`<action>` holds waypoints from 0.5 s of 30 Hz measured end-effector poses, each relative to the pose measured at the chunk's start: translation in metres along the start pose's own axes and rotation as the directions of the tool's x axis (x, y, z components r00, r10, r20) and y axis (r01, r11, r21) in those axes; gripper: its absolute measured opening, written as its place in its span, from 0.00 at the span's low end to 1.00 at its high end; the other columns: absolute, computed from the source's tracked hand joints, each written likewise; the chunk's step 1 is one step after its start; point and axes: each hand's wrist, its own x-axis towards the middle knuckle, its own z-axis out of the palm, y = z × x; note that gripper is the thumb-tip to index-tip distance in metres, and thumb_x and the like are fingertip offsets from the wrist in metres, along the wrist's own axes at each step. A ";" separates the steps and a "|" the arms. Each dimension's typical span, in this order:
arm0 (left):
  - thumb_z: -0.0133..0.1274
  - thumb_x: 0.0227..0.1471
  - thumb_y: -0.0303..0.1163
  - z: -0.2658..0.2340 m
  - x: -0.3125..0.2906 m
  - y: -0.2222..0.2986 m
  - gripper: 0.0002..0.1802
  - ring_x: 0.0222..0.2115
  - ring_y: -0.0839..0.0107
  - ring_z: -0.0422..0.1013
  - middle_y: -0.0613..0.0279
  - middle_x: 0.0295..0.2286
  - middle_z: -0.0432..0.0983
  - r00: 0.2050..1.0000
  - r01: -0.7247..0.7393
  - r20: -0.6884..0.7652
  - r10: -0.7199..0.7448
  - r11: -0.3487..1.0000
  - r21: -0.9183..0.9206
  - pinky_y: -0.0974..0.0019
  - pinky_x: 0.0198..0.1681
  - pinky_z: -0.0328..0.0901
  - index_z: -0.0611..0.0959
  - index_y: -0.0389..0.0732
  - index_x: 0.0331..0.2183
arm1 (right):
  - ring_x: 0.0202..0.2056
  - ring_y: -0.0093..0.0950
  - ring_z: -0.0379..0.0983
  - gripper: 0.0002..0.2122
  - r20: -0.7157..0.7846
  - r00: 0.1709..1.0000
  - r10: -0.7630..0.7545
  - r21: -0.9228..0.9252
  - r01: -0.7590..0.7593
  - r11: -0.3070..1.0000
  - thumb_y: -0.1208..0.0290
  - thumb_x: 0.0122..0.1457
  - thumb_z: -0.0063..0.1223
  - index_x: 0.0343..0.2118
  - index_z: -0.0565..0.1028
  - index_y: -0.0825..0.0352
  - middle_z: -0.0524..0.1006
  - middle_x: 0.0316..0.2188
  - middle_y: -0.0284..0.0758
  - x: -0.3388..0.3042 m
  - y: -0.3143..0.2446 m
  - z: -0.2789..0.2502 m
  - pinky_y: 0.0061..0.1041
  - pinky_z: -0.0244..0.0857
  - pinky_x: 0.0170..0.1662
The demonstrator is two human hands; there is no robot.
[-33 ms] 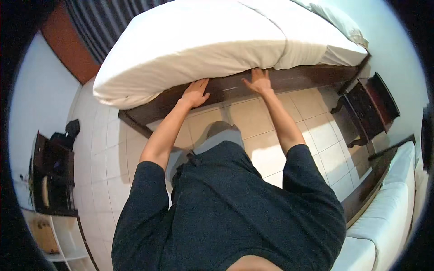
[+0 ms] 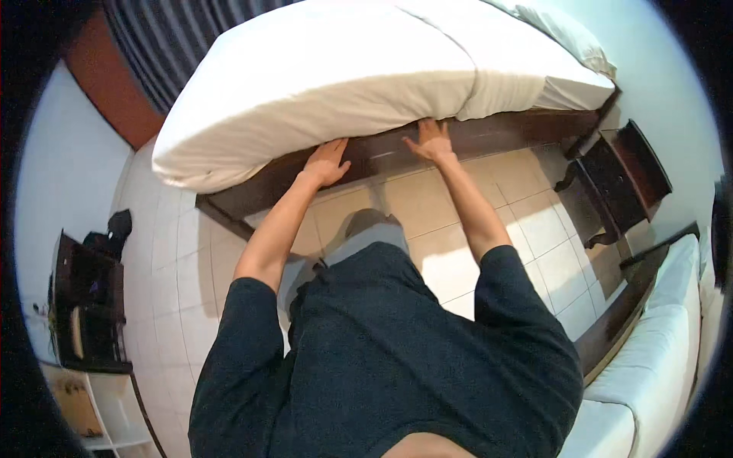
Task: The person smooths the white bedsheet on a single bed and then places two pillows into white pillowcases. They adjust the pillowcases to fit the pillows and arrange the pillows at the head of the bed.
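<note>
A mattress under a white sheet (image 2: 321,61) lies on a dark wooden bed frame (image 2: 382,153) in front of me. Against the frame's side rail, just below the sheet's lower edge, rests my left hand (image 2: 327,163), its fingers stretched out and thumb apart. To its right, my right hand (image 2: 433,143) is also spread at the rail, with its fingertips partly hidden at the hanging edge of the sheet. Neither hand shows anything gripped. A fold or seam runs across the sheet to the right of my right hand.
At right stand a dark wooden nightstand (image 2: 615,183) and a second bed (image 2: 649,359) with pale bedding. On the left are a dark cabinet (image 2: 92,305), a black bag-like item (image 2: 118,225) and white shelving (image 2: 114,404). A dark striped curtain (image 2: 153,46) hangs behind the bed.
</note>
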 end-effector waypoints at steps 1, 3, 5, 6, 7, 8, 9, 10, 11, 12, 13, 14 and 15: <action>0.51 0.71 0.52 0.004 0.011 0.005 0.47 0.75 0.49 0.52 0.48 0.76 0.51 0.999 0.026 0.027 -0.026 1.000 -0.016 0.53 0.78 0.50 0.55 0.37 0.77 | 0.81 0.42 0.43 0.53 -0.005 1.000 0.009 -0.054 -0.009 0.999 0.23 0.68 0.33 0.79 0.51 0.69 0.51 0.81 0.45 0.001 0.006 0.004 0.58 0.37 0.80; 0.51 0.70 0.52 0.005 0.028 0.014 0.48 0.75 0.49 0.51 0.49 0.76 0.50 1.000 0.022 -0.004 -0.022 1.000 -0.010 0.53 0.78 0.50 0.53 0.37 0.77 | 0.80 0.43 0.44 0.52 0.005 1.000 0.018 0.029 -0.019 0.999 0.24 0.68 0.36 0.79 0.51 0.68 0.53 0.80 0.46 0.003 0.018 0.004 0.58 0.34 0.80; 0.52 0.70 0.53 0.001 0.039 0.023 0.45 0.73 0.49 0.56 0.47 0.74 0.57 0.998 0.049 0.032 -0.050 0.998 0.043 0.52 0.76 0.55 0.60 0.38 0.75 | 0.76 0.44 0.55 0.44 -0.108 0.993 -0.036 0.102 0.047 0.994 0.34 0.69 0.46 0.75 0.60 0.68 0.62 0.75 0.48 0.001 0.030 -0.003 0.56 0.46 0.77; 0.52 0.69 0.53 -0.010 0.036 0.029 0.43 0.72 0.48 0.59 0.46 0.72 0.61 0.996 0.067 0.055 -0.071 0.995 0.075 0.51 0.75 0.57 0.64 0.38 0.74 | 0.74 0.44 0.61 0.40 -0.164 0.985 -0.063 0.143 0.086 0.986 0.39 0.69 0.50 0.73 0.65 0.68 0.66 0.73 0.48 -0.004 0.033 -0.007 0.55 0.53 0.76; 0.52 0.69 0.53 -0.031 0.029 0.036 0.41 0.70 0.48 0.63 0.45 0.70 0.65 0.994 0.054 0.093 -0.057 0.998 0.032 0.50 0.73 0.60 0.67 0.38 0.72 | 0.70 0.45 0.66 0.36 -0.126 0.992 -0.029 0.272 0.063 0.960 0.43 0.68 0.53 0.69 0.69 0.69 0.71 0.69 0.49 -0.009 0.032 -0.023 0.52 0.59 0.71; 0.53 0.69 0.54 -0.060 0.022 0.046 0.39 0.67 0.47 0.66 0.43 0.68 0.68 0.991 0.046 0.126 -0.044 0.999 -0.016 0.49 0.70 0.64 0.71 0.38 0.70 | 0.65 0.46 0.72 0.32 -0.084 0.996 -0.005 0.391 0.038 0.920 0.48 0.68 0.56 0.66 0.73 0.69 0.75 0.64 0.50 -0.015 0.031 -0.050 0.50 0.66 0.66; 0.53 0.69 0.54 -0.075 0.019 0.050 0.38 0.65 0.46 0.69 0.42 0.65 0.72 0.988 0.040 0.149 -0.030 0.997 -0.068 0.48 0.67 0.67 0.74 0.39 0.69 | 0.61 0.47 0.77 0.28 -0.047 0.999 0.012 0.495 0.013 0.869 0.53 0.67 0.59 0.62 0.78 0.70 0.80 0.60 0.51 -0.017 0.030 -0.066 0.48 0.72 0.61; 0.56 0.68 0.51 -0.071 0.019 0.048 0.30 0.57 0.44 0.76 0.45 0.56 0.81 1.000 0.012 -0.006 -0.013 0.992 -0.127 0.45 0.59 0.73 0.82 0.40 0.59 | 0.47 0.46 0.84 0.18 -0.392 0.919 0.035 0.484 0.174 0.858 0.63 0.63 0.64 0.51 0.84 0.70 0.86 0.45 0.49 -0.014 0.030 -0.052 0.45 0.78 0.47; 0.57 0.67 0.49 -0.075 0.017 0.051 0.28 0.55 0.44 0.76 0.46 0.54 0.82 0.987 -0.070 -0.154 0.045 0.984 -0.161 0.45 0.58 0.73 0.83 0.40 0.58 | 0.49 0.46 0.82 0.19 -0.522 0.852 0.035 0.449 0.239 0.861 0.63 0.63 0.64 0.52 0.83 0.70 0.85 0.47 0.48 -0.013 0.032 -0.054 0.45 0.77 0.49; 0.59 0.66 0.47 -0.084 0.013 0.057 0.26 0.54 0.43 0.77 0.47 0.53 0.82 0.950 -0.145 -0.302 0.087 0.974 -0.175 0.44 0.57 0.73 0.83 0.40 0.56 | 0.51 0.45 0.81 0.20 -0.642 0.766 0.029 0.410 0.311 0.857 0.62 0.62 0.65 0.54 0.82 0.69 0.84 0.49 0.47 -0.011 0.027 -0.064 0.46 0.76 0.52; 0.60 0.65 0.45 -0.088 0.007 0.059 0.24 0.53 0.43 0.77 0.48 0.51 0.82 0.891 -0.209 -0.441 0.113 0.962 -0.176 0.44 0.56 0.73 0.83 0.39 0.55 | 0.53 0.44 0.80 0.22 -0.746 0.666 0.023 0.367 0.383 0.848 0.62 0.62 0.65 0.55 0.80 0.68 0.83 0.51 0.46 -0.009 0.012 -0.076 0.47 0.74 0.54; 0.64 0.61 0.41 -0.089 0.004 0.056 0.24 0.55 0.46 0.75 0.51 0.53 0.78 0.829 -0.265 -0.542 0.141 0.951 -0.157 0.44 0.57 0.71 0.81 0.42 0.55 | 0.56 0.43 0.78 0.23 -0.807 0.591 -0.019 0.290 0.423 0.858 0.61 0.61 0.66 0.57 0.79 0.68 0.81 0.54 0.44 -0.006 -0.007 -0.088 0.49 0.72 0.57; 0.65 0.60 0.42 -0.093 -0.008 0.042 0.27 0.58 0.48 0.73 0.52 0.56 0.76 0.779 -0.227 -0.608 0.150 0.973 -0.050 0.44 0.59 0.70 0.80 0.43 0.56 | 0.59 0.42 0.76 0.25 -0.859 0.509 -0.057 0.218 0.463 0.859 0.60 0.61 0.66 0.59 0.78 0.67 0.80 0.56 0.43 -0.006 -0.030 -0.108 0.50 0.69 0.61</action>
